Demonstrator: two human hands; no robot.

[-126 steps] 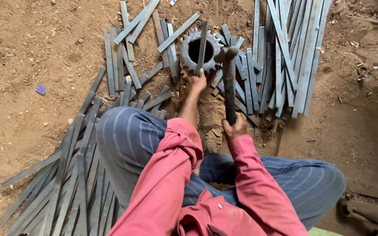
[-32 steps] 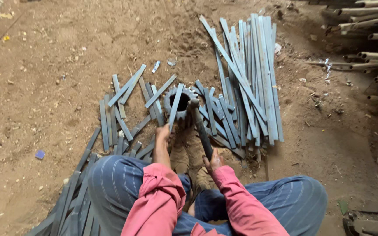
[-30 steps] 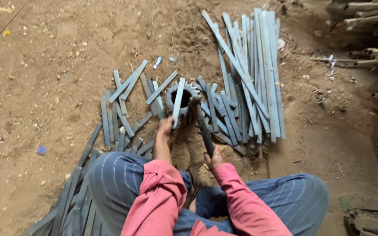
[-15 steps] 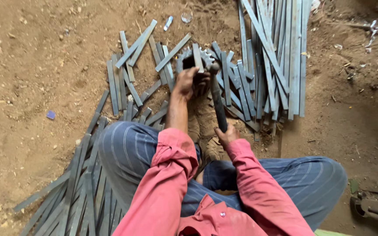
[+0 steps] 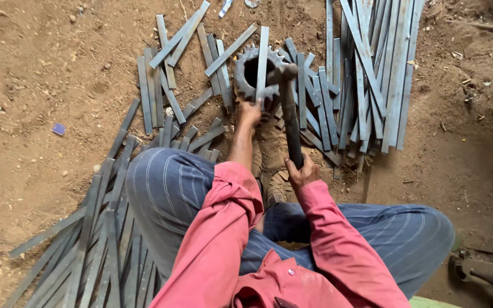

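Hands (image 5: 302, 173) closed on hammer (image 5: 290, 114), strip (image 5: 262, 63)

We see rough metalworking yard, dirt-floor workshop: bare earth floor (image 5: 41, 80), heaps of cut grey metal strips (image 5: 366, 74) scattered around, toothed iron ring (image 5: 253, 71) serving as anvil, hammer (image 5: 289, 108) over it, rusty scrap (image 5: 486, 274) at edge

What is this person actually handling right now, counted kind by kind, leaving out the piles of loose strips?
Hammers, gripped by the right hand: 1
Toothed metal rings, standing on the dirt: 1
Flat metal strips, held by the left hand across the ring: 1
Total: 3
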